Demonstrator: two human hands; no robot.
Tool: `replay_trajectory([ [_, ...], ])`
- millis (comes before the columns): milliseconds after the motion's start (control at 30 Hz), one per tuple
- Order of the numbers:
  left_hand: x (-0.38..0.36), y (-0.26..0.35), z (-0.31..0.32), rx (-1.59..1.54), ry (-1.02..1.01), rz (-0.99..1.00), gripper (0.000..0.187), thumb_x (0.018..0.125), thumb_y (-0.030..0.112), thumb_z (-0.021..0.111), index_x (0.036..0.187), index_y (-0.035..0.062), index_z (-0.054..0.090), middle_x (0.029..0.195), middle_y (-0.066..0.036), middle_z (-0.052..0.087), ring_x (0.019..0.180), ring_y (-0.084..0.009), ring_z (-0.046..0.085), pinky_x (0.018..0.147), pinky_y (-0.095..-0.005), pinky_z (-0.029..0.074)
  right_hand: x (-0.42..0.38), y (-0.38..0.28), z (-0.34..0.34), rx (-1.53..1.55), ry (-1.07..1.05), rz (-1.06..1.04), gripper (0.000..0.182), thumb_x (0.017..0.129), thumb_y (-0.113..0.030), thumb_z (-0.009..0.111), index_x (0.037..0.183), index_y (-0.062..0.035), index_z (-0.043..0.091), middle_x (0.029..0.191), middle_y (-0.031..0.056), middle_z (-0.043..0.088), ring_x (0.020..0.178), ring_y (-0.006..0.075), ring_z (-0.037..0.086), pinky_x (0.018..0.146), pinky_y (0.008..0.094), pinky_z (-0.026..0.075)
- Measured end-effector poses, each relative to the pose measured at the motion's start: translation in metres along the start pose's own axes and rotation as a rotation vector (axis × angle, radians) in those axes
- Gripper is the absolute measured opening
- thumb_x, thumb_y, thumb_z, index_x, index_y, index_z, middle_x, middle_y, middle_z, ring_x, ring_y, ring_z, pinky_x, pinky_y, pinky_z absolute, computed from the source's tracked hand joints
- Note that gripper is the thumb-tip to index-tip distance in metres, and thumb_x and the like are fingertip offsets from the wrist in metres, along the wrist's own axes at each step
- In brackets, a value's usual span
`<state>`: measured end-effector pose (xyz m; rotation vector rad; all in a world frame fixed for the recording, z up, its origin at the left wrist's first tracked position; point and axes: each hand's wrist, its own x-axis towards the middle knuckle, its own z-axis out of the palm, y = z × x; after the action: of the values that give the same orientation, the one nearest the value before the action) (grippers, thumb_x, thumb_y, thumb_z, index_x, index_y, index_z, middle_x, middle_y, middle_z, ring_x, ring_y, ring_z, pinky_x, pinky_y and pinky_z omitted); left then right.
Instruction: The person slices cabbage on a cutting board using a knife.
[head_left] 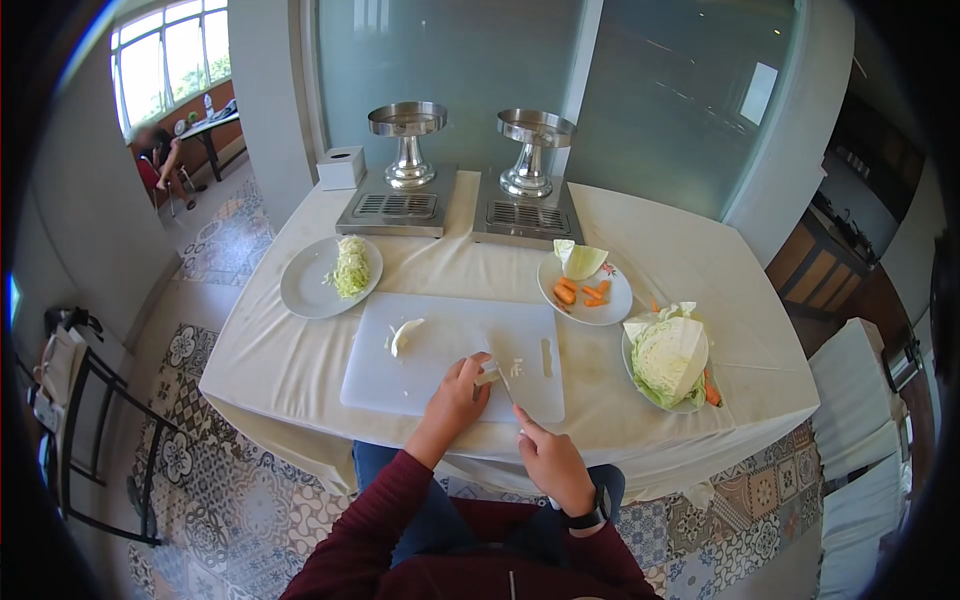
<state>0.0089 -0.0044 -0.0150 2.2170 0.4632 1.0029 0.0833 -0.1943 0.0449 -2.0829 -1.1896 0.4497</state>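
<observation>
- Pale cabbage piece point(487, 377), one: lying on the near part of the cutting board point(400, 385), right of its middle, beside the blade; its exact shape is partly hiding under the fingers.
- Left hand point(460, 392): closing over the piece, fingers bending and pinning it to the board; fingertips resting very near the edge, so tucking them back and letting the knuckles guide the blade is seeming the safer hold.
- Right hand point(556, 468): closing fully round the handle of the knife point(504, 382), forefinger reaching forward; the blade is pointing far and slightly left. Small, even strokes, the blade standing upright, are likely giving matching strips.
- Small pale bits point(516, 367): scattering right of the blade; sweeping them aside is probably helping the piece sit flat.
- Curved cabbage wedge point(403, 336): lying apart, far left on the board.
- Plate point(303, 280), far left: bearing shredded cabbage point(350, 268).
- Plate point(607, 313), far right: bearing carrots point(568, 290) and a cabbage leaf point(582, 262).
- Large cut cabbage point(668, 355): sitting on the right of the bench point(755, 375).
</observation>
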Motion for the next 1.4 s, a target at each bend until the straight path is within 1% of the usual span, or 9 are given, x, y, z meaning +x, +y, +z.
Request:
replay_trajectory([
  [200,0.000,0.001,0.000,-0.009,0.014,-0.033,0.047,0.081,0.000,0.070,0.124,0.0057,0.052,0.105,-0.018,0.064,0.096,-0.0352,0.066,0.079,-0.0430,0.054,-0.002,0.006,0.004,0.033,0.041,-0.062,0.045,0.096,-0.017,0.055,0.141,-0.0110,0.054,0.068,0.0261,0.057,0.065,0.0446,0.060,0.061,0.0452,0.047],
  [467,0.001,0.003,-0.002,-0.014,-0.004,-0.078,0.045,0.084,0.000,0.065,0.126,0.0064,0.052,0.105,-0.019,0.063,0.098,-0.0359,0.065,0.083,-0.0444,0.054,-0.031,0.000,-0.011,-0.017,-0.031,0.003,0.046,0.097,-0.019,0.056,0.142,-0.0137,0.053,0.064,0.0252,0.053,0.060,0.0449,0.057,0.057,0.0453,0.045],
  [567,0.000,-0.001,0.000,-0.019,0.011,-0.059,0.047,0.081,0.000,0.069,0.125,0.0066,0.053,0.106,-0.017,0.064,0.094,-0.0352,0.065,0.077,-0.0423,0.054,-0.029,-0.001,-0.016,-0.023,-0.058,0.026,0.046,0.097,-0.019,0.057,0.143,-0.0154,0.053,0.069,0.0249,0.059,0.064,0.0443,0.060,0.059,0.0441,0.047],
  [667,0.001,0.005,-0.004,-0.020,-0.025,-0.075,0.046,0.084,0.000,0.065,0.127,0.0067,0.052,0.107,-0.018,0.063,0.098,-0.0352,0.065,0.083,-0.0449,0.054,-0.020,0.011,-0.011,0.037,0.012,-0.043,0.047,0.096,-0.024,0.055,0.142,-0.0165,0.053,0.074,0.0244,0.064,0.070,0.0448,0.063,0.065,0.0512,0.049],
  [867,0.000,0.006,-0.005,-0.007,0.000,-0.011,0.048,0.083,-0.001,0.066,0.129,0.0031,0.049,0.109,-0.018,0.062,0.096,-0.0357,0.065,0.082,-0.0443,0.054,-0.010,0.016,-0.007,0.028,0.044,-0.011,0.046,0.096,-0.024,0.056,0.141,-0.0171,0.055,0.080,0.0235,0.067,0.075,0.0436,0.065,0.068,0.0493,0.051],
  [967,-0.003,0.002,0.000,-0.086,0.031,-0.105,0.044,0.084,0.000,0.066,0.123,0.0022,0.047,0.107,-0.019,0.061,0.094,-0.0386,0.064,0.079,-0.0455,0.053,-0.010,0.009,-0.011,0.046,0.033,0.059,0.046,0.096,-0.024,0.055,0.142,-0.0171,0.054,0.081,0.0235,0.068,0.077,0.0437,0.066,0.069,0.0482,0.051],
  [1167,-0.002,-0.008,0.004,-0.012,0.009,-0.020,0.033,0.085,0.002,0.067,0.109,0.0043,0.045,0.098,-0.021,0.060,0.089,-0.0451,0.061,0.073,-0.0492,0.051,-0.009,0.013,-0.008,0.070,0.032,0.043,0.048,0.096,-0.023,0.056,0.143,-0.0161,0.052,0.082,0.0241,0.067,0.077,0.0438,0.065,0.069,0.0473,0.051],
  [1367,-0.002,-0.007,0.003,-0.014,-0.002,-0.032,0.032,0.086,0.003,0.068,0.109,0.0048,0.046,0.094,-0.023,0.060,0.087,-0.0462,0.060,0.072,-0.0501,0.050,-0.008,0.002,-0.009,0.087,0.021,0.017,0.048,0.097,-0.021,0.056,0.144,-0.0162,0.051,0.082,0.0242,0.067,0.077,0.0440,0.065,0.068,0.0466,0.051],
  [1400,-0.001,-0.006,0.003,-0.020,-0.007,-0.038,0.032,0.086,0.003,0.068,0.109,0.0048,0.046,0.094,-0.022,0.060,0.087,-0.0462,0.060,0.072,-0.0501,0.050,-0.009,0.001,-0.008,0.098,0.026,0.012,0.048,0.096,-0.019,0.056,0.144,-0.0150,0.051,0.080,0.0238,0.065,0.070,0.0401,0.061,0.065,0.0426,0.050],
])
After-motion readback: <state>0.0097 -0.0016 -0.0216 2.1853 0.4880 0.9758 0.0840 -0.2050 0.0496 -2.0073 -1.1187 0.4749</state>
